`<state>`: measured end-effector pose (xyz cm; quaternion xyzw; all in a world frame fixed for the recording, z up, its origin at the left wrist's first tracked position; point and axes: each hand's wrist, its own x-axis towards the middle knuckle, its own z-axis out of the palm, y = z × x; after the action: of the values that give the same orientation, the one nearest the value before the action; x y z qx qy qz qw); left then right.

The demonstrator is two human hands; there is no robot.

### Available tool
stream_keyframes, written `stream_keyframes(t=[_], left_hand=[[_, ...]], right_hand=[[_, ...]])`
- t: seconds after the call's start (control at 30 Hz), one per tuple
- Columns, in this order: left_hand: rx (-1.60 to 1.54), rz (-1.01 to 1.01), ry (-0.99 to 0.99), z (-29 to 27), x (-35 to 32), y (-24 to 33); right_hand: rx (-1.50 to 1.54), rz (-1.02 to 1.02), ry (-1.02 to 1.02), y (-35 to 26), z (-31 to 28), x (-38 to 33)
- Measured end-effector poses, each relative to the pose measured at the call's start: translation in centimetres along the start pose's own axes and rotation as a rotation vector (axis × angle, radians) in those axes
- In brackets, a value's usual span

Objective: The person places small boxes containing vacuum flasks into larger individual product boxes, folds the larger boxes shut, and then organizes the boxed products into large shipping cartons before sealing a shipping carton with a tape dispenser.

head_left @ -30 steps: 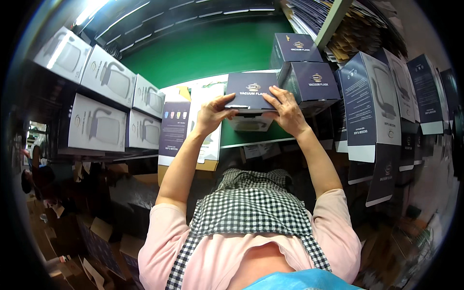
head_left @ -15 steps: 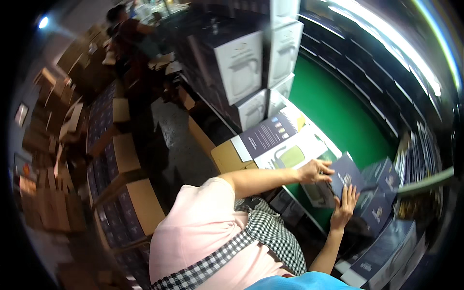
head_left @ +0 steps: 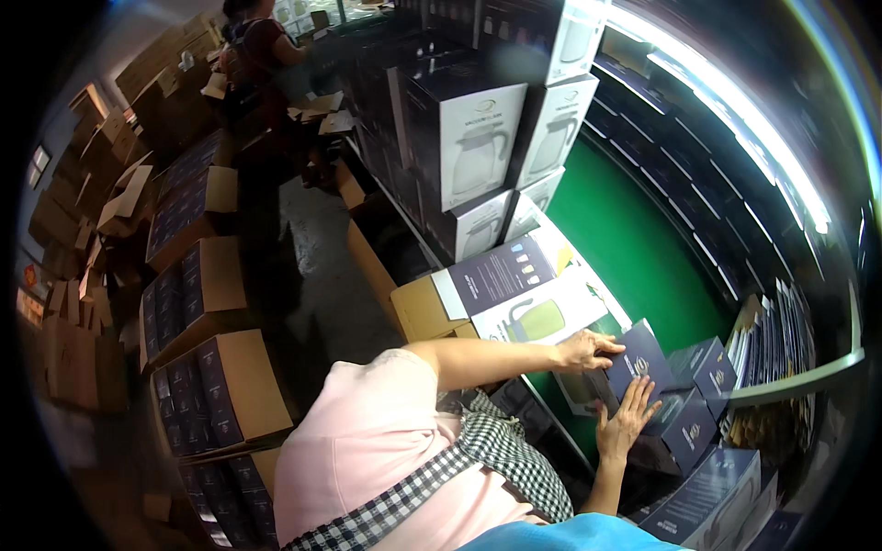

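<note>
A dark blue box (head_left: 636, 354) with a small emblem stands tilted at the right end of the bench. My left hand (head_left: 588, 351) grips its left edge, fingers bent against the side. Across the lower part of its front, my right hand (head_left: 625, 426) lies with fingers spread and the thumb apart. To its right are two more dark boxes, one farther back (head_left: 706, 369) and one closer (head_left: 684, 430). Beside my left forearm, a flat printed carton (head_left: 551, 308) with a green jug picture lies on the bench.
Tall stacks of jug boxes (head_left: 478, 151) stand on the far part of the green bench (head_left: 625, 230). Upright flat cartons (head_left: 776, 335) fill a rack at right, behind a pale rail (head_left: 808, 378). Open brown cartons (head_left: 241, 381) line the left. Another person (head_left: 262, 55) stands far left.
The view has shifted, so the scene sits lower in it. My right hand's fingers have spread out on the box front. My left hand stays at the box's left edge.
</note>
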<state>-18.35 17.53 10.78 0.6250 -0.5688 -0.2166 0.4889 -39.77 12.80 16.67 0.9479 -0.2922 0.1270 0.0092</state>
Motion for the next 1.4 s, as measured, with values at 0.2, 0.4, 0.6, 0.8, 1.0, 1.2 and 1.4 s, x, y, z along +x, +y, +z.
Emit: stream_keyframes(t=[0.2, 0.4, 0.6, 0.8, 1.0, 1.2, 1.4], left_hand=[[0.326, 0.502, -0.007, -0.5, 1.6, 4.7], [0.331, 0.855, -0.244, 0.5, 4.6, 3.0], [0.170, 0.446, -0.331, 0.7, 4.2, 4.7], [0.362, 0.096, 0.067, 2.6, 8.6, -0.8], [-0.216, -0.252, -0.214, 1.6, 8.2, 0.0], [-0.272, -0.292, -0.234, 1.5, 8.4, 0.1], [-0.470, -0.376, -0.280, 1.7, 7.9, -0.8]], right_hand=[[0.232, -0.149, 0.569, -1.1, 4.1, -1.3], [0.378, -0.130, 0.760, -0.9, 4.9, -0.7], [0.409, -0.089, 0.722, -0.3, 4.7, -1.3], [0.089, 0.089, 0.530, -2.1, 3.3, -0.1], [0.075, 0.026, 0.507, -2.2, 3.8, -0.5], [0.120, 0.071, 0.660, -2.2, 4.8, 0.0], [0.194, 0.047, 0.704, -2.2, 4.1, -0.1]])
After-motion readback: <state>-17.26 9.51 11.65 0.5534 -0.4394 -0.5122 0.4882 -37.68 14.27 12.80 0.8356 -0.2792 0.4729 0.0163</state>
